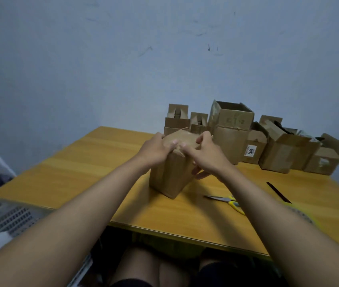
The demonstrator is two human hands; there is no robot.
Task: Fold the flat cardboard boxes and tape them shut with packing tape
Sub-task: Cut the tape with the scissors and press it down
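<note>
My table point(102, 162) carries everything; the box point(170, 175) I am closing stands upright on it, long axis vertical, just in front of the row of folded boxes point(268, 146). My left hand point(156, 150) and right hand point(208, 152) curl over its top from either side, equally near, thumbs apparently pressing tape flat. Scissors point(226, 200) lie right of the box.

hands point(182, 153) pressing box point(170, 175), wooden table point(94, 162)
</note>
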